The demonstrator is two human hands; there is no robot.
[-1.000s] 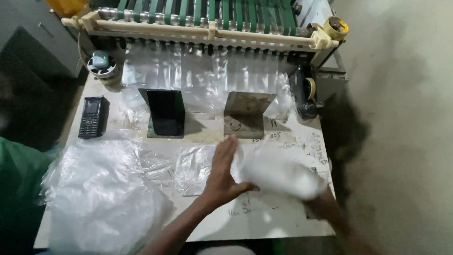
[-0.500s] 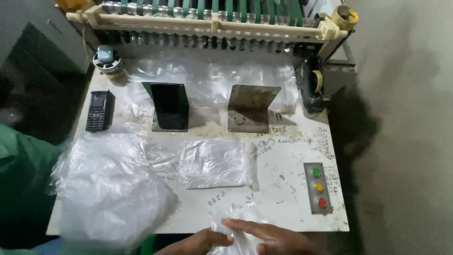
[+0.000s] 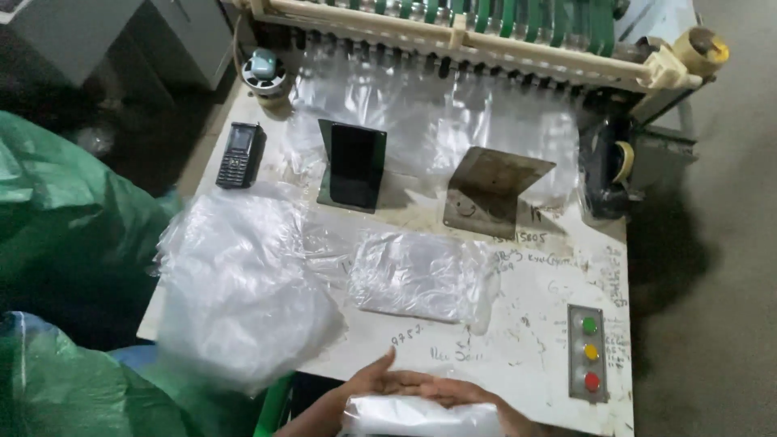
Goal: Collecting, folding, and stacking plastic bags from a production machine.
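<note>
Down at the near edge of the surface [image 3: 534, 356], both hands press against a folded wad of clear plastic bags [image 3: 421, 417], which sits just off the edge, partly cut off by the bottom of the view. The left hand [image 3: 380, 384] lies along the wad's upper left side with fingers stretched flat over it; the right hand [image 3: 469, 396] covers its top right, fingers likewise extended and laid across the plastic. Neither hand is curled into a fist: they are flattened onto the wad, clasping it between palms and fingers, though how far the fingers wrap beneath cannot be told.

Farther in, near the middle of the surface, a flat stack of clear bags [image 3: 421, 275] lies well apart from the hands. At the left edge a large loose heap of crumpled clear film [image 3: 243, 299] spills over the side, beside a green plastic sack [image 3: 65, 218]. A black phone [image 3: 240, 155] rests near the far left corner, with a small round reel [image 3: 265, 73] just beyond it. Two bent metal stops stand toward the far edge: a dark one [image 3: 354, 166] to the left and a rusty one [image 3: 490, 190] to the right, with plastic sheeting [image 3: 421, 113] hanging behind them from the machine's green-strapped rollers [image 3: 486, 24]. Near the right corner sits a panel with green, yellow and red buttons [image 3: 589, 352]
</note>
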